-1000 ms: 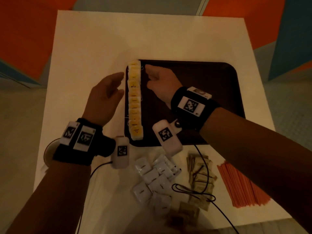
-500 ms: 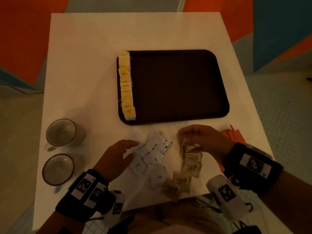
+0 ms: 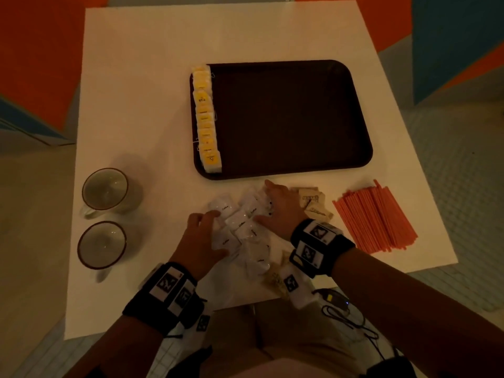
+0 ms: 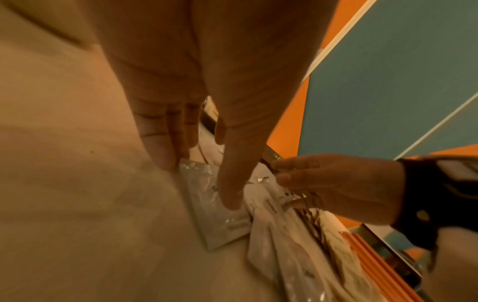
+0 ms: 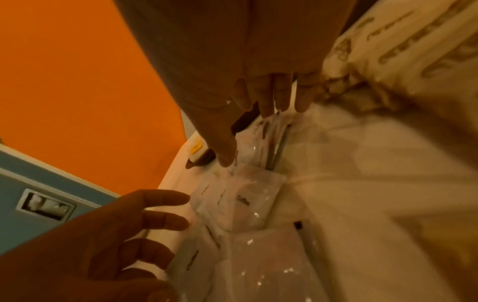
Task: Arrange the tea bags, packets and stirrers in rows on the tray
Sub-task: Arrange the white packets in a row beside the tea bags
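One row done: your tea bags [image 3: 206, 118] line the left edge of the tray [image 3: 289, 115]; the rest of it is bare.
Head view, left to do: white packets [image 3: 240, 227] heaped on the table [image 3: 141, 77] near the tray, brown packets [image 3: 313, 203] beside them, orange stirrers [image 3: 376, 216] to the right.
Head view, cups: two cups [image 3: 105, 189] stand at your left; contents not visible.
Left wrist view: your left hand [image 4: 196, 122] lies flat, fingers straight, tips touching a white packet [image 4: 214, 204].
Right wrist view: your right hand [image 5: 248, 85] is spread over the white heap, fingers extended, grasping nothing.
Judgement: you are gathering white packets for a second row.
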The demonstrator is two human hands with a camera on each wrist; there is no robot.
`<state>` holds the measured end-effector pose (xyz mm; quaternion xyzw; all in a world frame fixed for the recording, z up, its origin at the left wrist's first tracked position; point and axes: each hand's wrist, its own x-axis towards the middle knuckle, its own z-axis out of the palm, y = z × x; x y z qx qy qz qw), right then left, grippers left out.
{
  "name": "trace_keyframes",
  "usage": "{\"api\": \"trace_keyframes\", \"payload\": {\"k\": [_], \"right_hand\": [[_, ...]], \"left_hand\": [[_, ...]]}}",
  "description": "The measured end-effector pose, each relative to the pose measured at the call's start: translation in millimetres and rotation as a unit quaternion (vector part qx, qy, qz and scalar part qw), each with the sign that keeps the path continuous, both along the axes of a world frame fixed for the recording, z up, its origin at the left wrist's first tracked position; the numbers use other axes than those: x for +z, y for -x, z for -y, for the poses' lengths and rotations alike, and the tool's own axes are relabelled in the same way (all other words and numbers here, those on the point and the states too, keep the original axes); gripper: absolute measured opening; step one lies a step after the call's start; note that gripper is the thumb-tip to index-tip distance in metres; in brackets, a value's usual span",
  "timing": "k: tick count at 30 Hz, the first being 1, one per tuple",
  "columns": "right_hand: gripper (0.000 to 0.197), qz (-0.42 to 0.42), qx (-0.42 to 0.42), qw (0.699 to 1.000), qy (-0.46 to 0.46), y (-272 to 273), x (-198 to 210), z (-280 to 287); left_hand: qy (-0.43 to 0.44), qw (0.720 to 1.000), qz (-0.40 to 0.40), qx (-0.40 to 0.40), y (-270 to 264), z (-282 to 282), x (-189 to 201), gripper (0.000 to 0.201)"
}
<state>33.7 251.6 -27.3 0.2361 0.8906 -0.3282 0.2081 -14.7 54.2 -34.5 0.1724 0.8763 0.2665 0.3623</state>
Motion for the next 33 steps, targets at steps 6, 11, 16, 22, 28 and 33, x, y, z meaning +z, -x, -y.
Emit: {"api": "trace_keyframes", "payload": {"k": [6, 11, 16, 22, 28, 33], "right_hand": [[0.091, 0.01, -0.02, 0.997, 0.073, 12.5, -5.6, 13.3], [0.089, 0.014, 0.011, 0.993, 0.114, 20.2, -1.8, 16.0], [0.081, 0.015, 0.033, 0.991, 0.126, 27.8, -1.1, 14.5], [0.049, -0.009, 0.049, 0.984, 0.169, 24.4, 9.1, 12.8], [0.028, -0.031, -0.101, 0.959, 0.261, 13.1, 23.2, -17.0], [0.022, -0.045, -0.187, 0.9, 0.391, 9.8, 36.9, -30.5]], "left_hand": [[-0.028, 0.999, -0.027, 0.022, 2.8, -14.2, -9.0, 0.066], [-0.098, 0.992, -0.005, 0.077, 12.9, -21.0, -17.7, 0.054], [-0.115, 0.985, 0.007, 0.126, 22.0, -19.6, -14.8, 0.045], [-0.145, 0.981, 0.038, 0.125, 29.8, -18.0, -13.8, 0.044], [-0.232, 0.952, 0.077, 0.185, 40.4, -16.9, 5.0, 0.018], [-0.306, 0.92, 0.103, 0.224, 49.6, -34.5, 26.1, 0.018]]}}
